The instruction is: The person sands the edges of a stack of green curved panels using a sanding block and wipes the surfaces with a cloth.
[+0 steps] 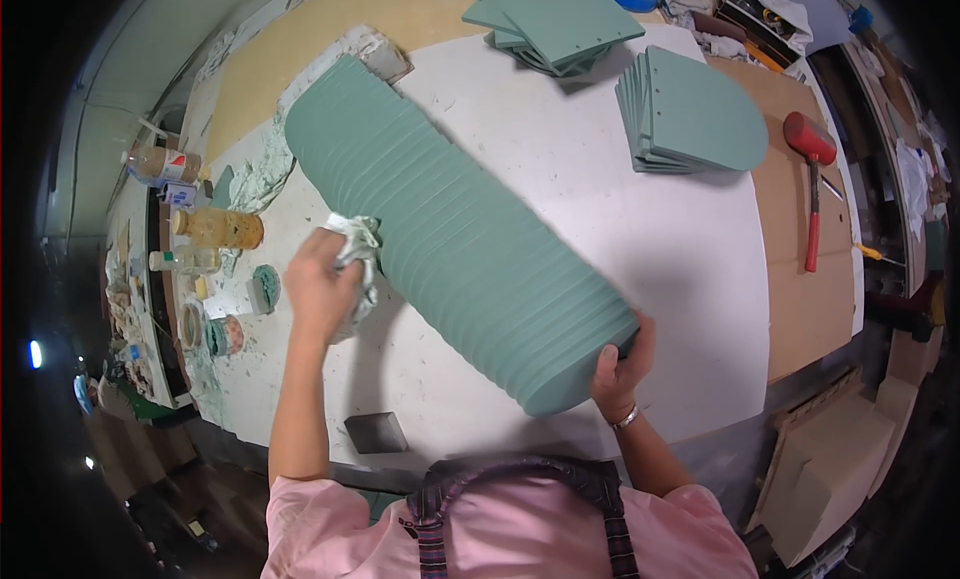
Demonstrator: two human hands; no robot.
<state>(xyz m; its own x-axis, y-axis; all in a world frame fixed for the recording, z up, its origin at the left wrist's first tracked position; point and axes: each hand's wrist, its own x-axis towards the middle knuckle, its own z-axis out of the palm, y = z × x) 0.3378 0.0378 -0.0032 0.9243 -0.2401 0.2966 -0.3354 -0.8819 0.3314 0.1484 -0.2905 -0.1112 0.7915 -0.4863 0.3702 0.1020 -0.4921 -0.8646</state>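
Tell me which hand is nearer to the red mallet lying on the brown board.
Right. The right hand grips the near end of the long green block, below and left of the red mallet. The left hand, holding a rag, is on the block's far side, farther away.

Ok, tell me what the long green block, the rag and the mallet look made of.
Long green block: many thin matte boards pressed together, seam lines along it; probably painted wood or fibreboard. Rag in the left hand: crumpled, green-stained cloth. Mallet: glossy red head, likely rubber or plastic; the handle is unclear.
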